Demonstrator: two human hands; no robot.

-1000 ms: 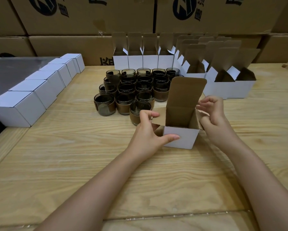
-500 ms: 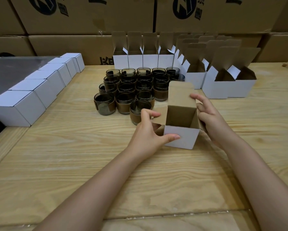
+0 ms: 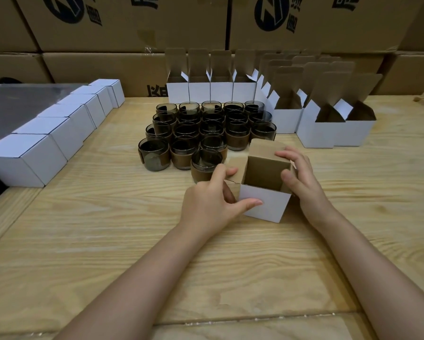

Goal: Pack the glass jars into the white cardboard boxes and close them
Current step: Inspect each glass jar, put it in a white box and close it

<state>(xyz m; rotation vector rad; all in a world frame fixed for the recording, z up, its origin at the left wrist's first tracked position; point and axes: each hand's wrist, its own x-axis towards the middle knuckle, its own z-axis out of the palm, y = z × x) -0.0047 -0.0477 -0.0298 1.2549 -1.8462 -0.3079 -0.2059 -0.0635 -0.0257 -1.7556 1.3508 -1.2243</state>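
1. Cardboard first: a small white cardboard box (image 3: 265, 204), matte brown inside, stands open-topped on the pale, grained wooden table (image 3: 107, 241), near centre.
2. Its left side is gripped by the left hand (image 3: 211, 202), thumb along the white near face and fingers curled behind the side flap, likely to steady it.
3. At the right wall, the right hand (image 3: 301, 177) clasps the box with fingers curved over the bent-back brown lid, probably to keep the mouth clear.
4. No jar shows inside; the smoky round glass jars (image 3: 206, 128), brown-sleeved, cluster just beyond, within easy reach.
5. Closed white cube boxes (image 3: 46, 143) line the left edge, and open white boxes (image 3: 328, 128) wait at far right.
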